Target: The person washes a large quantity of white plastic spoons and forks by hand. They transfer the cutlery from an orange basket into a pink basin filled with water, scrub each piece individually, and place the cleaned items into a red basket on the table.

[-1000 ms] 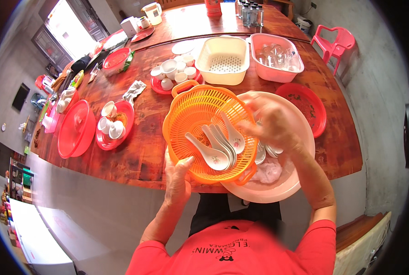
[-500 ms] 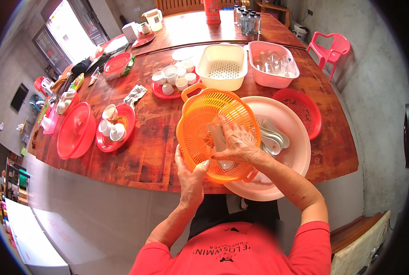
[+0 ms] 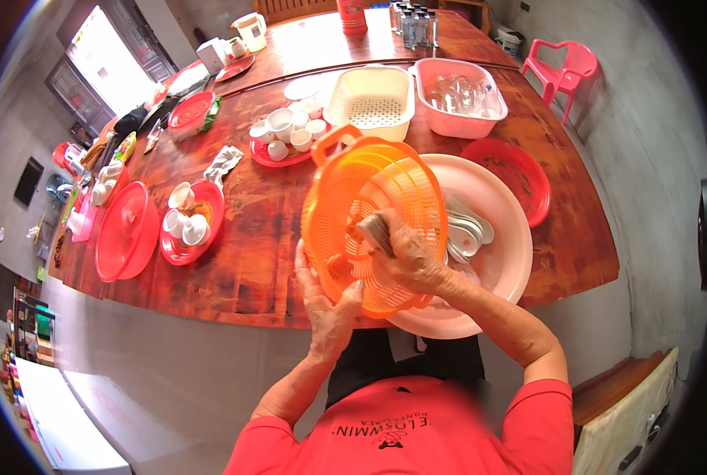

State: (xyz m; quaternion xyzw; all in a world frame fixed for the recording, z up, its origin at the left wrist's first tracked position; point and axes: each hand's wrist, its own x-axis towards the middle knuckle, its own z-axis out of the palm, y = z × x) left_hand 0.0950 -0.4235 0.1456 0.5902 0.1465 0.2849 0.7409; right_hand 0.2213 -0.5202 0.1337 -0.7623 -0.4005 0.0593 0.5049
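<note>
An orange plastic colander [image 3: 329,214] is held tilted over the left side of a wide pink basin [image 3: 516,265]. At its near-left rim my left hand [image 3: 325,309] grips the edge, thumb on top and fingers beneath. My right hand [image 3: 413,257] is inside the colander, closed around a bundle of stacked spoons [image 3: 375,232]; its end looks greyish and striped, and the rest is hidden by my fingers. More white spoons [image 3: 466,229] lie in the basin, to the right of the colander.
Behind stand a cream basket [image 3: 369,123] and a pink tub [image 3: 460,119] of glasses. White cups sit on red plates [image 3: 278,158] [image 3: 183,255]. A red basin [image 3: 120,253] is at left, another red dish [image 3: 520,174] at right. Small bottles [image 3: 415,28] stand far back.
My right hand has gone from lying spread over the spoons in the colander to closing around them. The colander is tilted more. The whole view has shifted slightly.
</note>
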